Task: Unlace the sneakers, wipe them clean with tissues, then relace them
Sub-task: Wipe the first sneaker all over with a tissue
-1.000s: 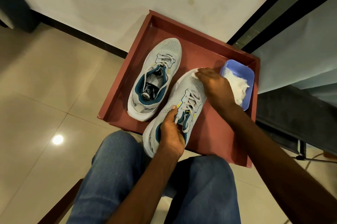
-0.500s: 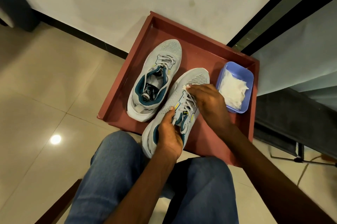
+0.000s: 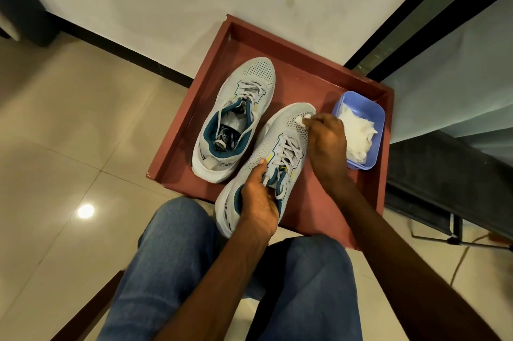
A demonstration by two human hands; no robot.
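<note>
The left hand grips the collar of the nearer grey sneaker, steadying it. The right hand pinches a wadded tissue against the toe mesh just beyond its fingertips. Pressing hard could shred the tissue or snag the still-threaded laces beside that hand.

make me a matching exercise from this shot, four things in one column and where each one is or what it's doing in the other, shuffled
Things:
1. left hand
2. right hand
3. far sneaker
4. blue tub

States:
A. lies untouched in the red tray
B. holds loose tissues
C. grips the near sneaker at its collar
D. presses a tissue wad on the near sneaker's toe

Pairs: 1-C, 2-D, 3-A, 4-B
</note>
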